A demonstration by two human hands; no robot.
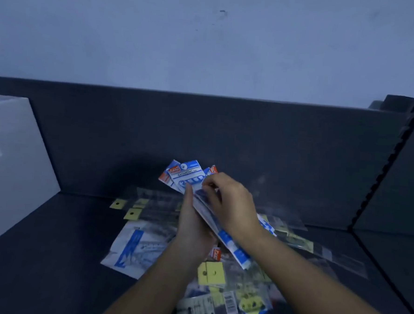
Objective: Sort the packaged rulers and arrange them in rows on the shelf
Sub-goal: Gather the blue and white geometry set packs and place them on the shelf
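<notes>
A stack of blue-and-white packaged rulers [187,176] with orange corners is held above the dark shelf [63,233], fanned at its far end. My left hand [193,226] grips the stack from below and the left. My right hand [230,202] lies over the top, its fingertips pinching the upper packs. Beneath the hands lies a loose pile: clear packs with yellow header cards [212,273], more yellow-tagged packs [132,210] further back, and a white pack with a blue stripe [132,247] at the left.
A white box [14,164] stands on the shelf at the left. A dark back panel [202,137] rises behind the pile. A notched upright [384,177] divides the shelf at the right. Bare shelf lies at the front left.
</notes>
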